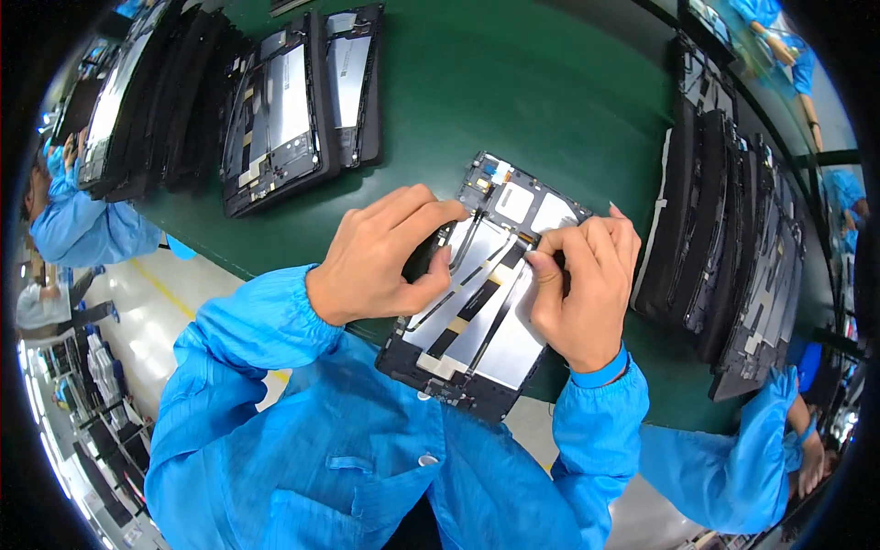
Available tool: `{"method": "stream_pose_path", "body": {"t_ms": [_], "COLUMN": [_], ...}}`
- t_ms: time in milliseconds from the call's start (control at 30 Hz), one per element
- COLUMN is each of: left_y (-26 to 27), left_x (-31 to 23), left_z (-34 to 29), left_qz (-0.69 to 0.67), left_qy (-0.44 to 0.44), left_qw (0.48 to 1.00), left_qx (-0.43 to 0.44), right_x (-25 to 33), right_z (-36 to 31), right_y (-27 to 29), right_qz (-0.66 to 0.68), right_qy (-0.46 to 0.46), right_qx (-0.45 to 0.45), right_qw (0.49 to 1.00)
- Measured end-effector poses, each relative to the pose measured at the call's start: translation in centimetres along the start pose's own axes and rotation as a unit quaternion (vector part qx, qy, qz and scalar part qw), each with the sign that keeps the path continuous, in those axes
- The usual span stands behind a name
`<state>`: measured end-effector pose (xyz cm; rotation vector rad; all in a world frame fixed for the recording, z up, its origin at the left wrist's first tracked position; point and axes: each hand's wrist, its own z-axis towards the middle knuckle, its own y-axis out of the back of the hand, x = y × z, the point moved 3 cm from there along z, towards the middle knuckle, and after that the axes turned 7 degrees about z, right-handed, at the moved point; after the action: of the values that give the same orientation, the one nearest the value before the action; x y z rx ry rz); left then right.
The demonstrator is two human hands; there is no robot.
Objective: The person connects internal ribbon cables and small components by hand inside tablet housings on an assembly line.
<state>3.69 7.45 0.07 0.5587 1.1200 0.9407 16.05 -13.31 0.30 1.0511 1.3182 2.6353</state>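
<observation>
An opened tablet [500, 325] lies tilted in front of me, partly over the table's near edge. Its inside faces up, with silver battery panels, dark flat ribbon cables [477, 307] and a black frame. My left hand [385, 247] grips its left edge, thumb and index finger curled around a dark part of the rim. My right hand [587, 284] reaches over the right side. Its thumb and index finger are pinched close together at the upper end of a ribbon cable; what lies between the fingertips is hidden.
On the green table [513, 82], open tablets [275, 110] lean with black foam pieces at the left. Another row of tablets and foam [724, 238] stands at the right. A co-worker's blue sleeve [724, 467] is close on my right; another person [92, 220] is at the far left.
</observation>
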Motion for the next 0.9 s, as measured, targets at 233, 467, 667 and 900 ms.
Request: {"method": "stream_pose_path", "body": {"t_ms": [233,467,667,900], "left_y": [0.2,0.1,-0.5,-2.1], "left_x": [0.1,-0.1,0.7,1.1], "left_z": [1.2,5.5,7.0,7.7], "left_qz": [0.053,0.066,-0.06,-0.101], "left_qy": [-0.036,-0.102,-0.075,-0.056], "left_qw": [0.998,0.992,0.978,0.97], "left_qx": [0.001,0.031,0.183,0.212], "right_x": [-0.9,-0.9,-1.1,-0.9], "right_z": [-2.5,-3.1,-5.0,-5.5], "right_y": [0.7,0.9,1.1,1.1], "right_qz": [-0.016,0.076,0.092,0.08], "right_qy": [-0.065,-0.132,-0.153,-0.195], "right_qx": [-0.068,-0.131,-0.164,-0.185], "right_qw": [0.995,0.98,0.97,0.96]}}
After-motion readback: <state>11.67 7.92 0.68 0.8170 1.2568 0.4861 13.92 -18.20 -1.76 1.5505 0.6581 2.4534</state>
